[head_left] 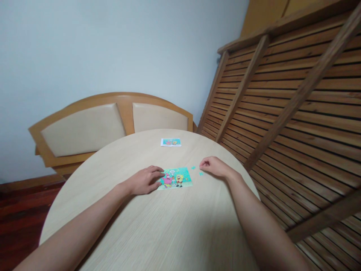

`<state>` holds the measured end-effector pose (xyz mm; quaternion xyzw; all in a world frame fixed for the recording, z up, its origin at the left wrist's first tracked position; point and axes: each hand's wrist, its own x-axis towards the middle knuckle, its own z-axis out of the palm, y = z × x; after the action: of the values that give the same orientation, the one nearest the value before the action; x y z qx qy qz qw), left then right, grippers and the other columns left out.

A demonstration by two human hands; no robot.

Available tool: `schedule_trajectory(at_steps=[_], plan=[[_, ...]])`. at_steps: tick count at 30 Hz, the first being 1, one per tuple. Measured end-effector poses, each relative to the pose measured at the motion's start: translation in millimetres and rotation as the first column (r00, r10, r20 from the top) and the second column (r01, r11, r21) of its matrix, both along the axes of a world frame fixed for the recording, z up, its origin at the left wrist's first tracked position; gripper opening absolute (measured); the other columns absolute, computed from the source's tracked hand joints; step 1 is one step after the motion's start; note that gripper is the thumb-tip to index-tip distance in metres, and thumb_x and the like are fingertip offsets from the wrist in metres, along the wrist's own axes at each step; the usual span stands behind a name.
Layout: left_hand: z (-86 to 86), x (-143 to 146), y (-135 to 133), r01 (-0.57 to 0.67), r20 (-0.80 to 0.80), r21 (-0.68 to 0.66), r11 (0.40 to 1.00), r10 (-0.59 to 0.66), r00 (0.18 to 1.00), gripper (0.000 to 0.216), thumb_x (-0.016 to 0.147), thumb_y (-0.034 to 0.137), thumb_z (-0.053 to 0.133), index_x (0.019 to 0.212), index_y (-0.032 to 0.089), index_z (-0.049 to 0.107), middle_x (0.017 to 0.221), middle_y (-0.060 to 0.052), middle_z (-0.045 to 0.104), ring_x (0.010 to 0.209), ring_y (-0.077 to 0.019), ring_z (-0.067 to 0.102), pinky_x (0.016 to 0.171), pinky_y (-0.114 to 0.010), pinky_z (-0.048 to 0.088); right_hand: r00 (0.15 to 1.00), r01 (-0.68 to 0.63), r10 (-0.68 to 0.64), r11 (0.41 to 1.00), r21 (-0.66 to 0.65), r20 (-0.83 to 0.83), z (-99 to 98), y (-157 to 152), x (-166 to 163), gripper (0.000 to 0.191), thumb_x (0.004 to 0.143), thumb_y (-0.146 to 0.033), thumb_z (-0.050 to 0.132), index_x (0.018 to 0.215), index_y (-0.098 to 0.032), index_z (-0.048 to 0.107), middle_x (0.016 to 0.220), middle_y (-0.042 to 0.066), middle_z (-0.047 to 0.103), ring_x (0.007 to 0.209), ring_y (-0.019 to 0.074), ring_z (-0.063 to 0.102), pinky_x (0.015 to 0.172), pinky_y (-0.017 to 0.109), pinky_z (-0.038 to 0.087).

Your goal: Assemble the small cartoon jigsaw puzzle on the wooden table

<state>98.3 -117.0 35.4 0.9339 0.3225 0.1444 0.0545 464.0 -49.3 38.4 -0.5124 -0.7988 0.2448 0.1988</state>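
A jigsaw puzzle point(176, 178) with pink and yellow cartoon figures on a turquoise background lies flat on the table. My left hand point(146, 180) rests at its left edge, fingers apart and touching the puzzle. Right of the puzzle, my right hand point(213, 166) hovers low or rests on the tabletop, its fingers pinched together; whatever they hold, if anything, is hidden. Two loose turquoise puzzle pieces lie close by: one piece point(193, 168) beside the puzzle's upper right corner, another piece point(201, 174) just below my right fingertips.
Farther back on the round wooden table point(135, 229) lies a small picture card point(171, 142) with similar figures. A padded wooden headboard point(118, 99) stands behind the table. Along the right side leans a slatted wooden panel point(282, 101), close to the table's edge.
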Motion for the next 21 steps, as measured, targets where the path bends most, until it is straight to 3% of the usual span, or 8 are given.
schedule_trajectory(at_steps=[4, 8, 21], plan=[[-1.6, -1.1, 0.6, 0.007, 0.008, 0.003, 1.0, -0.007, 1.0, 0.036, 0.096, 0.03, 0.051, 0.128, 0.017, 0.061, 0.126, -0.014, 0.06, 0.116, -0.0261, 0.059, 0.104, -0.04, 0.048, 1.0, -0.032, 0.031, 0.991, -0.127, -0.003, -1.0, 1.7, 10.5, 0.033, 0.071, -0.04, 0.074, 0.087, -0.012, 0.075, 0.077, 0.006, 0.069, 0.072, 0.0179, 0.059, 0.066, 0.028, 0.044], [-3.1, -1.6, 1.2, 0.014, 0.017, 0.005, 1.0, -0.014, 1.0, 0.036, 0.097, 0.032, 0.05, 0.129, 0.019, 0.061, 0.126, -0.013, 0.061, 0.116, -0.0259, 0.059, 0.104, -0.039, 0.048, 0.998, -0.06, 0.065, 0.984, -0.165, 0.022, 0.4, 0.9, 10.1, 0.04, 0.061, -0.04, 0.08, 0.091, -0.013, 0.076, 0.081, 0.005, 0.067, 0.076, 0.0181, 0.058, 0.069, 0.028, 0.044], [-2.8, 6.6, -1.9, 0.065, 0.044, -0.002, 0.998, -0.065, 0.997, 0.037, 0.097, 0.032, 0.051, 0.131, 0.02, 0.059, 0.127, -0.012, 0.062, 0.117, -0.0252, 0.059, 0.104, -0.04, 0.048, 0.998, -0.061, 0.065, 0.96, -0.272, 0.008, -1.2, 0.2, 2.8, 0.027, 0.061, -0.031, 0.076, 0.082, -0.014, 0.072, 0.068, 0.0, 0.065, 0.062, 0.0132, 0.053, 0.057, 0.024, 0.038]])
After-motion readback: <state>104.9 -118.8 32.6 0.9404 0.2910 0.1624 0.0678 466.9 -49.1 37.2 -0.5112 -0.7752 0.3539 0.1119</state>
